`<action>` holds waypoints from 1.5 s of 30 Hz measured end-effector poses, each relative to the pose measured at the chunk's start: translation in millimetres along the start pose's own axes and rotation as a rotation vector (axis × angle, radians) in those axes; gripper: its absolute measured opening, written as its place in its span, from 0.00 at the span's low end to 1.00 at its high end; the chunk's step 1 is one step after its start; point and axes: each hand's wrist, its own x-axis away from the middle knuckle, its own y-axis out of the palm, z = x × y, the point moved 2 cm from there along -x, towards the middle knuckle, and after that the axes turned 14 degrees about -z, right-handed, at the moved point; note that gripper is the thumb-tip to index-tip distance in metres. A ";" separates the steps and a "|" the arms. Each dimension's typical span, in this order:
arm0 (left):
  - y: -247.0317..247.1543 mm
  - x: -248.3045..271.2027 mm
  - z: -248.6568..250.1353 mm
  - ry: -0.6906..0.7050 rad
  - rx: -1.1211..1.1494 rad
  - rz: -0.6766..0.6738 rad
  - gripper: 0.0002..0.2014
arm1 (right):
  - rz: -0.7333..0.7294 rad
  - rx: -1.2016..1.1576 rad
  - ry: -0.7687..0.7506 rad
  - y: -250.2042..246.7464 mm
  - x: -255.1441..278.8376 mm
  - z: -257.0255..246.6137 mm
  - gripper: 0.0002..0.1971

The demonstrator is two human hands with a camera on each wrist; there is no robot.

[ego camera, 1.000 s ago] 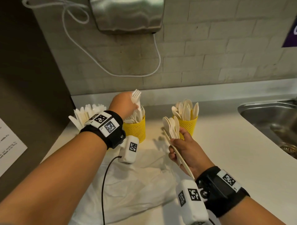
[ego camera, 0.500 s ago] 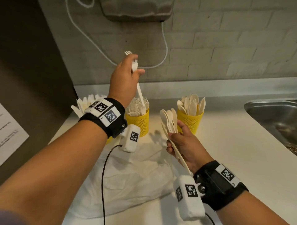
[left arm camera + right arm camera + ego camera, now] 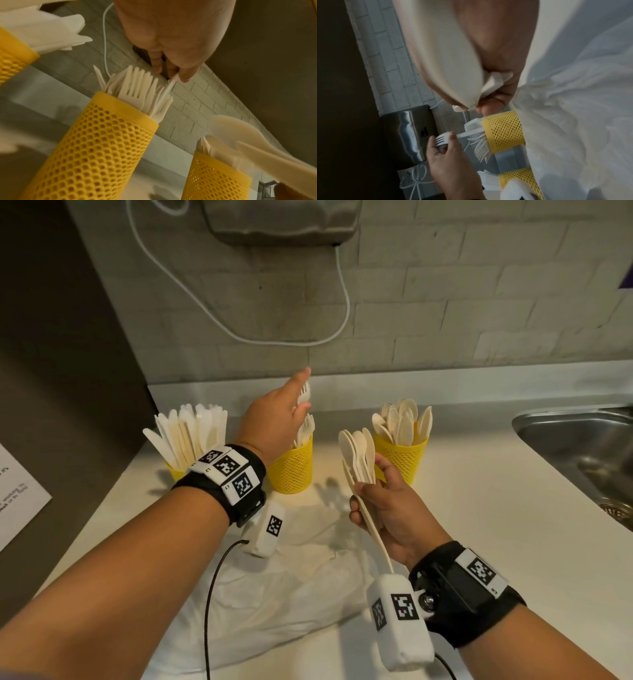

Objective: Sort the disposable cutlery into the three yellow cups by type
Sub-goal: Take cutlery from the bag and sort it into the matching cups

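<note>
Three yellow mesh cups stand in a row by the wall. The left cup [image 3: 174, 473] holds knives [image 3: 191, 429], the middle cup [image 3: 291, 470] forks [image 3: 137, 86], and the right cup [image 3: 400, 462] spoons [image 3: 400, 419]. My left hand [image 3: 298, 392] is above the middle cup and pinches the head of a white fork [image 3: 305, 395]. In the right wrist view that fork [image 3: 443, 138] reaches with its handle into the middle cup [image 3: 503, 129]. My right hand [image 3: 368, 477] grips a bundle of spoons [image 3: 356, 446] by their handles, in front of the right cup.
A crumpled white plastic bag [image 3: 274, 594] lies on the counter under my wrists. A steel sink [image 3: 582, 446] is at the right. A hand dryer [image 3: 281, 220] with a white cable [image 3: 346, 302] hangs on the brick wall. A dark panel stands at the left.
Half a second ago my left hand held the fork high; it has come down over the middle cup. My right hand has kept its spoons and barely moved.
</note>
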 end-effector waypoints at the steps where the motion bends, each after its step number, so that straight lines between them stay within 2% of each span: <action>1: 3.5 -0.6 -4.2 -0.014 -0.026 -0.025 0.24 | -0.007 -0.012 -0.006 0.6 0.2 -0.2 0.25; 6: 17.0 3.3 -19.7 -0.101 -0.109 -0.101 0.19 | -0.035 -0.028 -0.016 3.1 2.3 -2.3 0.27; 14: 6.5 15.7 -6.8 -0.158 -0.229 -0.241 0.20 | -0.084 -0.026 -0.021 12.5 -0.2 -6.1 0.28; 15: 3.2 19.7 -2.1 -0.145 -0.202 -0.223 0.21 | -0.093 -0.031 -0.026 13.8 -0.8 -6.1 0.27; 18: 1.7 39.9 16.0 -0.144 0.160 -0.119 0.23 | -0.103 -0.011 -0.039 18.2 -2.7 -4.8 0.29; 21: 21.2 60.2 30.3 -0.220 0.643 -0.316 0.26 | -0.148 0.012 -0.037 27.1 -2.5 -2.0 0.29; 23: 29.2 68.2 28.3 -0.259 0.908 -0.318 0.24 | -0.183 -0.017 -0.030 33.5 -1.3 0.1 0.27; 27: 24.4 79.6 13.6 -0.318 1.030 -0.207 0.19 | -0.192 -0.123 -0.001 37.1 -1.5 4.9 0.27; 30: 4.1 85.8 2.1 -0.311 1.066 -0.052 0.19 | -0.162 -0.096 0.023 38.5 -0.3 7.8 0.28; 32: -23.2 90.2 -8.0 -0.262 0.972 0.123 0.23 | -0.148 -0.078 0.031 39.6 1.9 9.2 0.27; 35: -77.1 99.0 -23.9 -0.202 0.559 0.410 0.26 | -0.125 -0.089 0.031 40.9 3.8 10.1 0.25; 38: -113.2 104.6 -41.9 -0.221 0.183 0.553 0.25 | -0.117 -0.089 0.028 43.3 4.6 10.3 0.25; 40: -110.6 98.2 -61.5 -0.259 0.074 0.512 0.24 | -0.123 -0.061 0.042 46.3 5.9 11.1 0.25; 45: -60.7 80.7 -100.9 -0.370 0.012 0.151 0.20 | -0.159 -0.039 0.055 53.4 8.7 13.1 0.26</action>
